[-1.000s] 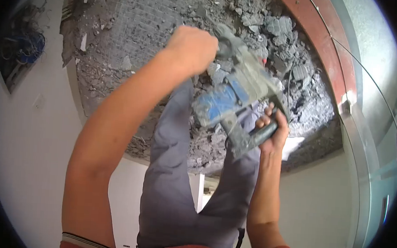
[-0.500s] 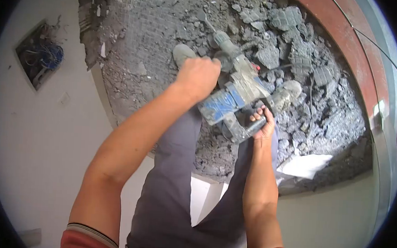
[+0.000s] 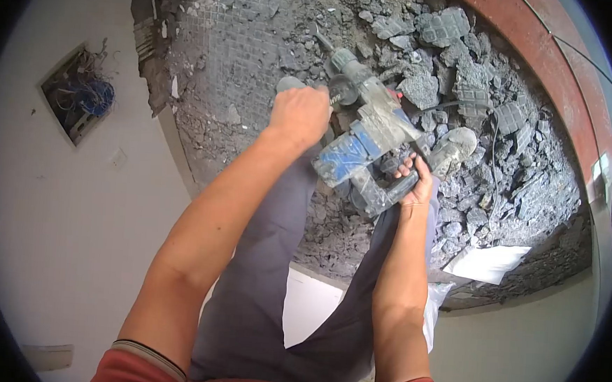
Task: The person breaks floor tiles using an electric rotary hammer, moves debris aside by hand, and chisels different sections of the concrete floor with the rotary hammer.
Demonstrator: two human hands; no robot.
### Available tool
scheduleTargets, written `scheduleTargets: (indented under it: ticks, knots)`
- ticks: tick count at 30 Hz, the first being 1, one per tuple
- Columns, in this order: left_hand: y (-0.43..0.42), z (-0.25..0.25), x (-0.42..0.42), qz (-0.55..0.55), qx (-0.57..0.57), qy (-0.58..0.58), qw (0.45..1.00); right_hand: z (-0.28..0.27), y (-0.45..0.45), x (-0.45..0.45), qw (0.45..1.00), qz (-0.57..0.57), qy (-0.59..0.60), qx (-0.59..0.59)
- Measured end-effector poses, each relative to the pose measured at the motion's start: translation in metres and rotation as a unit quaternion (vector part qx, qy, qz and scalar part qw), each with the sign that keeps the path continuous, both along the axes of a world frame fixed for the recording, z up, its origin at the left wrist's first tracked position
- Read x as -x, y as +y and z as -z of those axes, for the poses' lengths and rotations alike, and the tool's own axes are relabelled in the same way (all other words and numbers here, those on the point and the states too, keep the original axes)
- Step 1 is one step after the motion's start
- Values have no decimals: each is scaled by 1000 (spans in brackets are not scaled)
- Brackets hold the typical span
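Note:
A dusty blue and grey demolition hammer [image 3: 376, 125] lies across both my hands, above my knees. My left hand [image 3: 300, 115] is closed around its side handle, near the front collar. Behind the motor housing, my right hand [image 3: 417, 182] wraps the rear grip; whether a finger presses the trigger I cannot tell. The chisel bit [image 3: 322, 38] points away from me, up and to the left, over the broken floor [image 3: 237, 54]. Its tip looks close to the rubble, but contact is unclear. My shoes show partly on either side of the tool.
Broken concrete chunks [image 3: 442, 28] are heaped at the right, with a cable [image 3: 495, 167] running among them. A red-brown curved border [image 3: 532, 44] edges the rubble. A white sheet [image 3: 489, 263] lies at lower right. On the left wall, wires hang from an open box [image 3: 80, 97].
The view has shifted slightly, so the surroundings sit further right. The chisel bit shows a narrower side than before. Both hands keep their hold on the demolition hammer.

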State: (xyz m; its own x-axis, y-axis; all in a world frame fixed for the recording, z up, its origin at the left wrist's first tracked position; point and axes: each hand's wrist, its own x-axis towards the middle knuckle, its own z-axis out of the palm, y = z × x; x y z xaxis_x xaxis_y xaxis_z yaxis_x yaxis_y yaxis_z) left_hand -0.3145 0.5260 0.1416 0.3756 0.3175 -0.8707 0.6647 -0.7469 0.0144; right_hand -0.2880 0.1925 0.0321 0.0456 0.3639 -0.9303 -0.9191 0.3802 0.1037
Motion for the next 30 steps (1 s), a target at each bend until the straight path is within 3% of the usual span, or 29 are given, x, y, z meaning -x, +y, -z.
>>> scheduleTargets:
  ticks: [10, 12, 17, 20, 24, 26, 28, 30]
  knots:
    - [18, -29, 20, -15, -4, -5, 1000, -63, 31, 13, 1000, -5, -15, 22]
    - [19, -25, 17, -12, -13, -8, 1000, -48, 25, 7, 1000, 7, -19, -6]
    - [7, -10, 5, 1, 17, -16, 1000, -7, 14, -12, 995, -67, -12, 76]
    - [36, -10, 5, -16, 20, 29, 999, -33, 41, 1, 998, -40, -11, 49]
    - [70, -63, 41, -21, 28, -1, 999, -143, 90, 43, 996, -10, 4, 91]
    - [72, -109, 59, 55, 1, -24, 998, -146, 82, 54, 997, -49, -13, 51]
    - [53, -169, 92, -34, -78, -11, 996, -153, 82, 50, 992, -126, -9, -3]
    - [69, -194, 113, -61, -81, -12, 995, -176, 96, 45, 987, -137, 65, -57]
